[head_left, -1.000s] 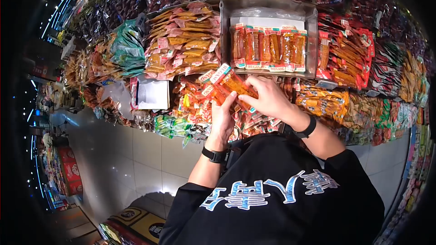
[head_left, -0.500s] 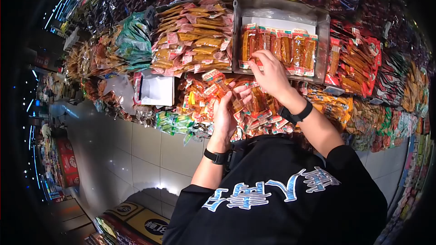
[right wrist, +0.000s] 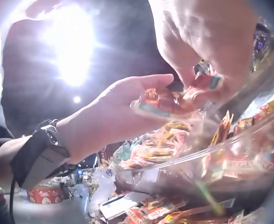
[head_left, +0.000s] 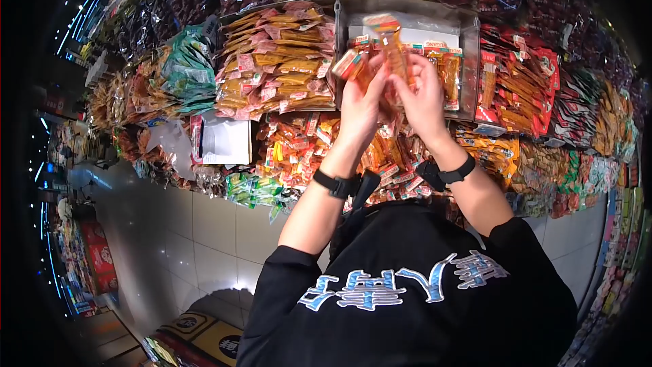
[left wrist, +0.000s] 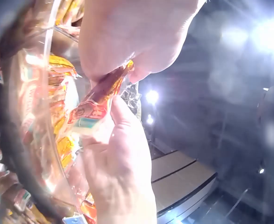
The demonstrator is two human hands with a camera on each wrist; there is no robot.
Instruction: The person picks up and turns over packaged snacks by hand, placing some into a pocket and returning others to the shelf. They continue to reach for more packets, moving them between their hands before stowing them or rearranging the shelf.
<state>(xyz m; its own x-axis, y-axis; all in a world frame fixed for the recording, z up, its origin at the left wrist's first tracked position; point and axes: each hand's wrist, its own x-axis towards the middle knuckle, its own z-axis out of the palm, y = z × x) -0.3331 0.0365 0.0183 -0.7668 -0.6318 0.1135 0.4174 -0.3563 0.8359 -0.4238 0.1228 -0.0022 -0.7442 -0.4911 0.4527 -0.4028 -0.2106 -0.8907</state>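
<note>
Over the front part of a metal bin (head_left: 474,61), both hands are close together in the head view. The left hand (head_left: 358,110) grips a packet (head_left: 351,65) with a red-and-white end. Beside it the right hand (head_left: 424,102) pinches an upright orange-brown packet (head_left: 390,42), slightly blurred. From the right wrist, the left hand (right wrist: 123,105) shows its thumb along a packet (right wrist: 158,103), while the right hand (right wrist: 204,42) reaches down onto packaging. In the left wrist view a packet (left wrist: 97,102) lies between the left hand (left wrist: 132,37) and right hand (left wrist: 120,163).
More packets (head_left: 451,78) stand in the bin on white card. Heaped yellow-brown packets (head_left: 278,61) fill the left side, red packets (head_left: 519,81) the right. Nearer the body are loose small packets (head_left: 299,143), and a white box (head_left: 224,139) at the left.
The left hand has moved up and forward to the bin. The right hand, earlier at the bin's front edge, now holds a raised packet beside it. The packets in the bin are partly covered.
</note>
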